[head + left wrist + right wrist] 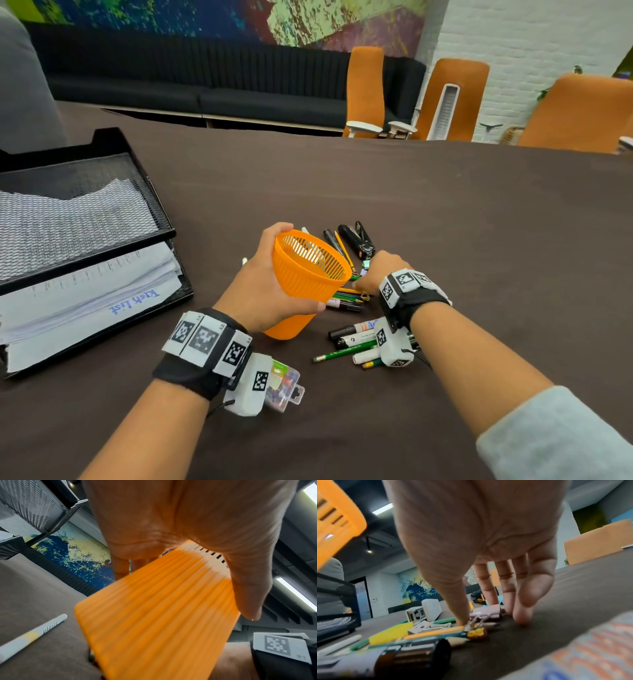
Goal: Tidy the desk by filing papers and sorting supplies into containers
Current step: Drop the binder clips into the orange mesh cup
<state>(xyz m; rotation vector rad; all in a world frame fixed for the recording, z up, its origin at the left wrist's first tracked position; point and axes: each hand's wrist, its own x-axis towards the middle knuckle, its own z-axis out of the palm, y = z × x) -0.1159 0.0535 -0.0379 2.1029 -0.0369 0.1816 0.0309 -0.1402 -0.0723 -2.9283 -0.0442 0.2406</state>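
My left hand grips an orange slotted pen cup, tilted and lifted off the brown table; the left wrist view shows its ribbed wall under my palm. My right hand reaches down into a pile of pencils and binder clips just right of the cup. In the right wrist view its fingers are nearly straight and touch the table, with a pink binder clip between them and the thumb. Nothing is plainly pinched. Pencils and a black-capped marker lie in front.
A black mesh two-tier paper tray with stacked papers stands at the left. A black stapler lies beyond the pile, markers near my right wrist, a clear pushpin box under my left wrist. Orange chairs line the far edge.
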